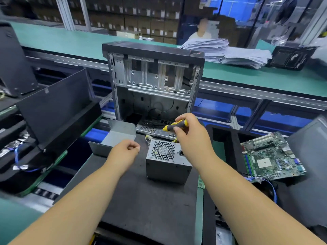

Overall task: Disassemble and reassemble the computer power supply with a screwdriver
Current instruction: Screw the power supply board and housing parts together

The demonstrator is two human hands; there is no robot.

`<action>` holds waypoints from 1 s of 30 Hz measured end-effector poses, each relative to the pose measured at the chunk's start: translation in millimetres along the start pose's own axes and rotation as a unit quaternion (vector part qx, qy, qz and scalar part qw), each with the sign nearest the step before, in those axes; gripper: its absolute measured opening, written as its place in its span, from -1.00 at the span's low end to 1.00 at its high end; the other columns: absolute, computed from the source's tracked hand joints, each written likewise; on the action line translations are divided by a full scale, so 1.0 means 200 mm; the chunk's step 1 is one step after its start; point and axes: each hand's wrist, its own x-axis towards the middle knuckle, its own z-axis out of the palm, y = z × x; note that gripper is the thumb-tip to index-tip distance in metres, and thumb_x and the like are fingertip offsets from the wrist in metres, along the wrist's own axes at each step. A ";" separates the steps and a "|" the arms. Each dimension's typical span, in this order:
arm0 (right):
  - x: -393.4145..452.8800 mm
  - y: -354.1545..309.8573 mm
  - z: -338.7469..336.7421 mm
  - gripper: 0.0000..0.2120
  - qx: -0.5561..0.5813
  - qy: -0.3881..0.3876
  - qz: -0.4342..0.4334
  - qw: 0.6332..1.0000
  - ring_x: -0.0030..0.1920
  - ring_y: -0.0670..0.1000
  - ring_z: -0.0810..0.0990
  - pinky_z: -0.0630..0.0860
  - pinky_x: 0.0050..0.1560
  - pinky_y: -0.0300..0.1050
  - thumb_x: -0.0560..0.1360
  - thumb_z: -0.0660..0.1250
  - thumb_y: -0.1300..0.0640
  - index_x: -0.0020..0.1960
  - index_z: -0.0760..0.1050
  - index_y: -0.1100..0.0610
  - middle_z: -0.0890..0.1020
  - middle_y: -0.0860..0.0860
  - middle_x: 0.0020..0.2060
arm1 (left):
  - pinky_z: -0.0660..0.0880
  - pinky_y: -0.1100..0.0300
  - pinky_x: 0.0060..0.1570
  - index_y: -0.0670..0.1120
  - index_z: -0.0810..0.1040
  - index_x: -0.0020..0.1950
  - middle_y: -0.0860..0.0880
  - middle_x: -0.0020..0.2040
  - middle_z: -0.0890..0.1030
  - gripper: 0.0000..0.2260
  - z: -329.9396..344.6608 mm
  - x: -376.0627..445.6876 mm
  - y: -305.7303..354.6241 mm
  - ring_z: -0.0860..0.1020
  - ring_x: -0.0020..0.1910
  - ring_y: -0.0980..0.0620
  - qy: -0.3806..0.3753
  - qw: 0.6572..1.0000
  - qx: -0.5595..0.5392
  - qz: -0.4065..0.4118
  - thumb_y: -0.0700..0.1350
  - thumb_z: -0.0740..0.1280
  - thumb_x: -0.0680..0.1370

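Gripping screwdriver (174,126) w/ right hand (192,137), PSU (167,160) label unreadable

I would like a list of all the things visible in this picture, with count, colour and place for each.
power supply: one, grey, on the dark mat, centre
metal cover: one, grey, left of the power supply
computer case: one, black and silver, open, behind the mat
motherboard: one, green, right
paper stack: one, white, on the far green bench
screwdriver: one, yellow and black, in the right hand
left hand: fingers curled, holding nothing visible
right hand: grips the screwdriver
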 end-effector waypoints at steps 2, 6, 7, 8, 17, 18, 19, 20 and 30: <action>0.03 0.02 0.03 -0.82 0.005 -0.013 0.001 1.000 -0.20 -0.22 0.54 0.38 -0.35 -0.33 0.59 0.28 0.17 0.00 0.40 -0.13 0.60 -0.22 -0.18 | 0.49 0.17 -0.15 0.07 0.61 -0.11 0.06 -0.16 0.62 -0.91 -0.04 0.02 -0.02 0.55 -0.19 0.04 0.016 1.000 0.001 0.003 -0.12 0.36 0.53; 0.09 0.04 0.10 -0.79 0.022 -0.032 0.007 0.999 -0.21 -0.22 0.53 0.37 -0.43 -0.38 0.58 0.26 0.18 -0.02 0.40 -0.15 0.60 -0.27 -0.19 | 0.37 0.35 -0.29 0.03 0.60 -0.08 0.09 -0.16 0.61 -0.91 -0.12 0.10 -0.06 0.53 -0.22 0.14 0.033 0.999 0.034 0.020 -0.17 0.36 0.53; 0.11 0.04 0.11 -0.79 0.028 -0.033 0.010 0.999 -0.19 -0.21 0.54 0.40 -0.42 -0.37 0.58 0.26 0.19 -0.02 0.41 -0.14 0.60 -0.30 -0.18 | 0.36 0.40 -0.32 0.02 0.60 -0.08 0.08 -0.15 0.61 -0.91 -0.13 0.12 -0.07 0.53 -0.24 0.16 0.031 0.998 0.053 0.028 -0.18 0.37 0.53; 0.12 0.05 0.13 -0.79 0.032 -0.033 0.013 0.999 -0.19 -0.20 0.54 0.42 -0.41 -0.38 0.58 0.26 0.19 -0.02 0.41 -0.14 0.60 -0.34 -0.18 | 0.36 0.44 -0.35 0.01 0.59 -0.09 0.07 -0.16 0.61 -0.91 -0.14 0.15 -0.08 0.53 -0.25 0.17 0.027 0.996 0.074 0.037 -0.19 0.37 0.52; 0.31 0.09 0.21 -0.81 0.017 -0.001 0.057 0.998 -0.22 -0.21 0.55 0.42 -0.43 -0.40 0.58 0.29 0.15 -0.02 0.42 -0.17 0.60 -0.35 -0.17 | 0.41 0.19 -0.08 0.12 0.54 -0.16 0.13 -0.04 0.56 -0.93 -0.06 0.53 -0.19 0.54 -0.01 0.05 -0.066 0.933 0.346 0.081 0.00 0.42 0.46; 0.32 0.09 0.22 -0.80 0.018 0.005 0.065 0.998 -0.22 -0.20 0.56 0.42 -0.43 -0.41 0.58 0.29 0.15 -0.03 0.43 -0.17 0.61 -0.32 -0.17 | 0.42 0.19 -0.08 0.11 0.54 -0.18 0.13 -0.05 0.56 -0.92 -0.04 0.58 -0.20 0.55 -0.01 0.03 -0.078 0.922 0.370 0.078 0.01 0.42 0.46; 0.34 0.10 0.23 -0.80 0.023 0.009 0.073 0.997 -0.22 -0.19 0.57 0.43 -0.45 -0.40 0.58 0.28 0.16 -0.03 0.43 -0.17 0.62 -0.28 -0.18 | 0.44 0.19 -0.07 0.09 0.54 -0.18 0.12 -0.06 0.57 -0.93 -0.01 0.62 -0.21 0.56 -0.02 0.01 -0.090 0.911 0.396 0.075 0.01 0.40 0.47; 0.34 0.10 0.24 -0.79 0.029 0.011 0.080 0.996 -0.23 -0.18 0.59 0.43 -0.47 -0.38 0.58 0.27 0.16 -0.04 0.43 -0.17 0.63 -0.25 -0.18 | 0.46 0.18 -0.06 0.07 0.55 -0.16 0.10 -0.06 0.59 -0.95 0.01 0.67 -0.21 0.57 -0.02 -0.01 -0.105 0.895 0.427 0.073 0.00 0.38 0.47; 0.43 0.14 0.29 -0.75 0.000 0.027 0.121 0.992 -0.16 -0.11 0.65 0.53 -0.38 -0.31 0.57 0.26 0.20 -0.05 0.41 -0.18 0.64 -0.35 -0.20 | 0.40 0.19 -0.14 0.04 0.57 -0.05 0.09 -0.22 0.50 -0.88 0.14 0.83 -0.21 0.51 -0.11 -0.01 -0.213 0.813 0.542 0.016 0.05 0.36 0.48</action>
